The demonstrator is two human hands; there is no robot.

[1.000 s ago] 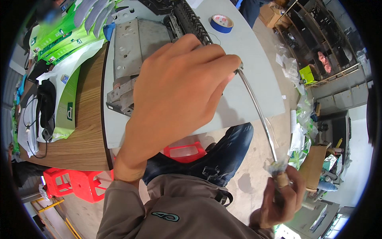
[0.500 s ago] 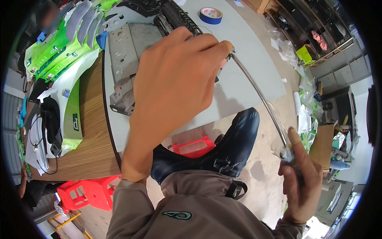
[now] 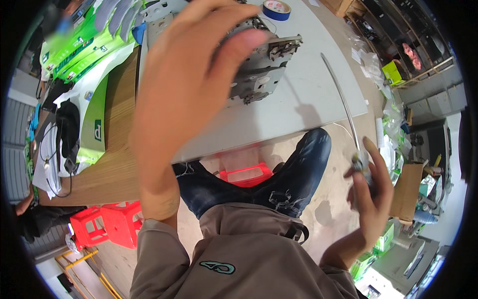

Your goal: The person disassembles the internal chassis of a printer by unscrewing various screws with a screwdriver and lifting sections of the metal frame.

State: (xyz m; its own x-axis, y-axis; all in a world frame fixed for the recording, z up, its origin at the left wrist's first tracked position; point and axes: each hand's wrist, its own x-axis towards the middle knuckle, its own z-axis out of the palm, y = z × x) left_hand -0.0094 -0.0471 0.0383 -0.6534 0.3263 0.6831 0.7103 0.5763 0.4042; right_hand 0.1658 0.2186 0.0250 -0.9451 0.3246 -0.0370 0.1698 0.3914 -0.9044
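A metal machine chassis, with thin plates and small mechanical parts along its edge, sits on the grey-white tabletop. My left hand is over it, smeared by motion and hiding much of its left part. Its thumb is apart from the fingers, and nothing shows between them. Off the table's right side, my right hand is closed around the handle of a long screwdriver. The thin shaft points up and away over the table, its tip free of the chassis. Most of the handle is hidden in my palm.
A roll of blue tape lies at the table's far edge. Green-and-white packages are piled at the left, by a wooden tabletop. Red plastic stools stand lower left. A cardboard box and loose plastic are at the right.
My left hand has left the screwdriver's tip and moved up and left, uncovering the chassis's right end. The screwdriver has swung more upright, and my right hand has shifted slightly left.
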